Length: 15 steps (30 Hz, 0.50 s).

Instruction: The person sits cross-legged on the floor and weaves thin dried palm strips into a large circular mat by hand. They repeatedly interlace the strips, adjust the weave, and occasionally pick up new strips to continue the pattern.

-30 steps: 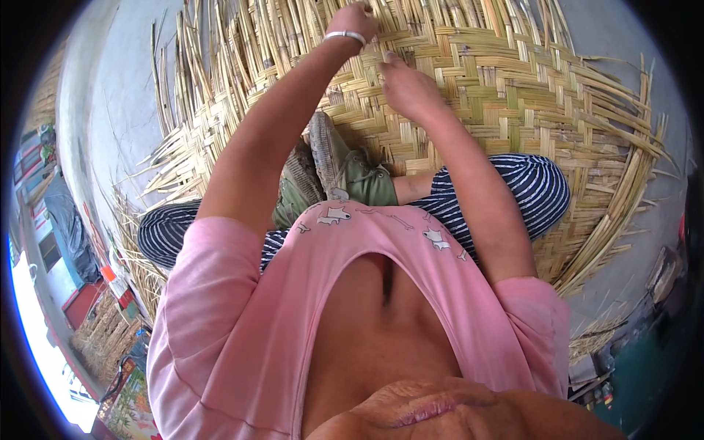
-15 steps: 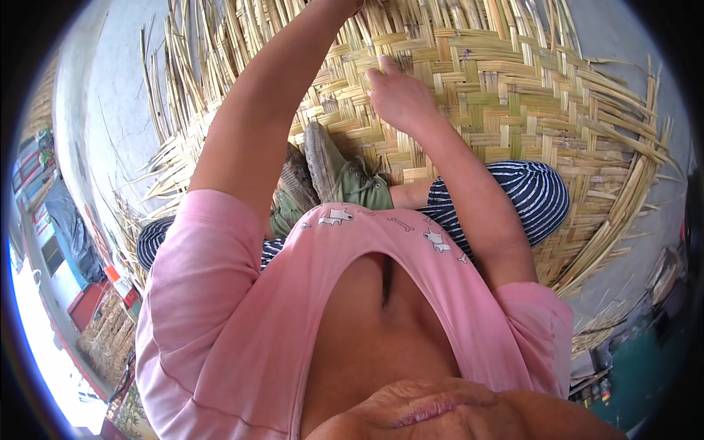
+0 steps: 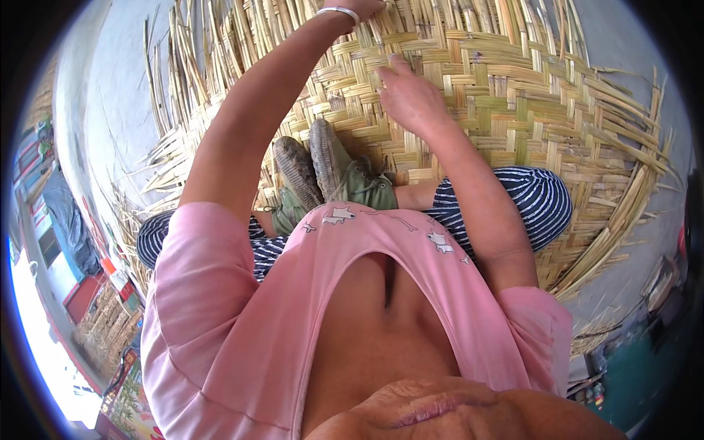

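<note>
- Mat (image 3: pixel 513 110): a half-woven panel of flat yellow-green strips lies on the floor under and ahead of you; the woven field fills the upper middle of the view, with loose strip ends (image 3: pixel 183 81) fanning out at its left and upper edges.
- Left hand (image 3: pixel 363 7): reaches to the far edge of the view, a bangle (image 3: pixel 339 11) on the wrist. Most of it is cut off by the frame, so you cannot tell whether it is closed on a strip or merely touching one.
- Right hand (image 3: pixel 411 99): rests on the woven field, fingers curled down against the strips and apparently pressing or pinching there; whether a strip sits between the fingers cannot be made out.
- Shoes (image 3: pixel 323 172): both feet lie on the mat just below the right hand, pinning it; your striped trousers (image 3: pixel 528 198) spread to either side.
- Risk, slack weave: if your right hand lifts while the left pulls, the crossing it holds could probably open and leave a gap.
- Risk, splitting: the strips look dry and stiff; a sharp bend at the left hand may crack one.
- Risk, cuts: the free ends look thin-edged, and sliding your fingers along them could nick the skin.
- Risk, shifting: a move of your feet may let the mat creep and skew the rows.
</note>
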Motion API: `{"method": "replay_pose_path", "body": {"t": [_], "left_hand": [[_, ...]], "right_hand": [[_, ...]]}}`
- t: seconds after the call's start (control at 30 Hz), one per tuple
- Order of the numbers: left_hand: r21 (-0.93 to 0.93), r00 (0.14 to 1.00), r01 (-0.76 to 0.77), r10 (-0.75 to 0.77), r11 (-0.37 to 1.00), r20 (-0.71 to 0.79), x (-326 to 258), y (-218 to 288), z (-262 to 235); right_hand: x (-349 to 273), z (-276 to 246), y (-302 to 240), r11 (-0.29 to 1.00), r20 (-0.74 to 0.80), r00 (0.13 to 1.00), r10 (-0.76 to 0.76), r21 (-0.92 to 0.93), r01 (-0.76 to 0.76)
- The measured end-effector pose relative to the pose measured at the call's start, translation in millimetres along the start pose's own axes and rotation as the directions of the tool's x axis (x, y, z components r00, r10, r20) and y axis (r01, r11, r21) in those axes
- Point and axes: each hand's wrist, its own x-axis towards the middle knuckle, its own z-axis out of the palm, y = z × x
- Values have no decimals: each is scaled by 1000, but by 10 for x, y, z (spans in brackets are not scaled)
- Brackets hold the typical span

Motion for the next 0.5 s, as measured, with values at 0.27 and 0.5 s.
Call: {"method": "replay_pose_path", "body": {"t": [0.27, 0.5], "left_hand": [[417, 957, -135, 227, 899, -179, 165, 114, -101], [18, 975, 81, -76, 997, -210, -316, 31, -917]], "right_hand": [[4, 96, 48, 962, 20, 994, -103, -251, 105], [-15, 30, 18, 953, 81, 996, -46, -294, 68]]}}
